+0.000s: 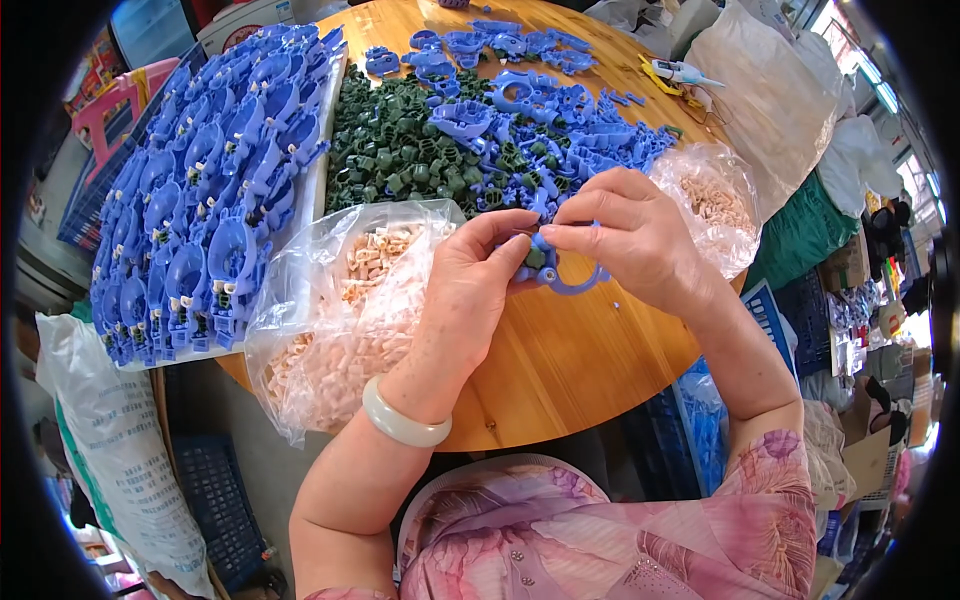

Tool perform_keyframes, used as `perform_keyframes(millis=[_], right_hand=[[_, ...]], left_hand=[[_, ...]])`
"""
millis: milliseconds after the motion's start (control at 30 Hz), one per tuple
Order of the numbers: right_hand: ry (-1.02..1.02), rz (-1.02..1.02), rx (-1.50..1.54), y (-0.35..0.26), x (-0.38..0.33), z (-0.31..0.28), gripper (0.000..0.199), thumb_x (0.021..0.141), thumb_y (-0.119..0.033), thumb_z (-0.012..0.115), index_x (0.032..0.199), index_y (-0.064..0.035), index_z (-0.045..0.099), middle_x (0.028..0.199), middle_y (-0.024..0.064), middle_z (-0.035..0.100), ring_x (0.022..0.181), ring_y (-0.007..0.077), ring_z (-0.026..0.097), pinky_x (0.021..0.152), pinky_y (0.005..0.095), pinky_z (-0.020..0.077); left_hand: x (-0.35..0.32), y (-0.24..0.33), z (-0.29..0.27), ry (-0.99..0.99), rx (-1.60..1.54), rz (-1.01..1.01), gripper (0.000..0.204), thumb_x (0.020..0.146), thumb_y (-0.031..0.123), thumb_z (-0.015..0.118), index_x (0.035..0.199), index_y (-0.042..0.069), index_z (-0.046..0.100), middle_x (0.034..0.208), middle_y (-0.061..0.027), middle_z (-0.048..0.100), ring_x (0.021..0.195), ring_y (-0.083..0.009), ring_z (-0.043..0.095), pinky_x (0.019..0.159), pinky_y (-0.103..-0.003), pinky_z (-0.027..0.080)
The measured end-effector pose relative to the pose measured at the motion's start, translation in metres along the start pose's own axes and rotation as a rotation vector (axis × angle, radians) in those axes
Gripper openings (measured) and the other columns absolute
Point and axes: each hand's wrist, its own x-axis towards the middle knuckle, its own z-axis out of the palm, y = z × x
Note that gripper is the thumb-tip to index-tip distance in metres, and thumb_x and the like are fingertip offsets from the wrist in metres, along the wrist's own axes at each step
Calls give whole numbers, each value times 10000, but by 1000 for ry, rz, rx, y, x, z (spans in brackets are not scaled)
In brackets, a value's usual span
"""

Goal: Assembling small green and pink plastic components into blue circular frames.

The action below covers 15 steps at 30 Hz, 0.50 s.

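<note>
Blue part point(571, 290): smooth; open ring toward the right, its upper edge hidden behind the right hand point(632, 235). Held between both hands' fingertips. Green piece point(535, 258): small, dark, blocky; against the part's left end, beside the left hand's point(470, 285) thumb. Whether fastened: cannot tell.
</note>
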Motion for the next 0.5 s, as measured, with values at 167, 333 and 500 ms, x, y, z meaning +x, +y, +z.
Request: perform_keyframes(millis=[167, 333, 500], right_hand=[[18, -13, 4, -1, -1, 5, 267, 630, -86, 639, 895, -106, 665, 880, -3, 620, 827, 205, 577, 716, 307, 492], [26, 16, 98, 3, -5, 10, 263, 629, -83, 641, 890, -100, 669, 873, 1, 625, 823, 211, 580, 712, 309, 496], [40, 176, 244, 5, -7, 13, 239, 677, -67, 697, 913, -99, 674, 859, 23, 648, 810, 200, 584, 704, 316, 495]], left_hand=[[0, -2, 0, 8, 10, 13, 206, 905, 42, 507, 1094, -2, 577, 950, -100, 647, 828, -188, 662, 712, -290, 556], [-1, -1, 2, 25, 52, 8, 212, 902, 36, 510, 1102, 1, 572, 928, -93, 646, 822, -188, 663, 707, -292, 556], [1, -1, 2, 41, 48, 0, 226, 894, 31, 522, 1114, 0, 561, 895, -75, 632, 800, -166, 652, 690, -283, 555]])
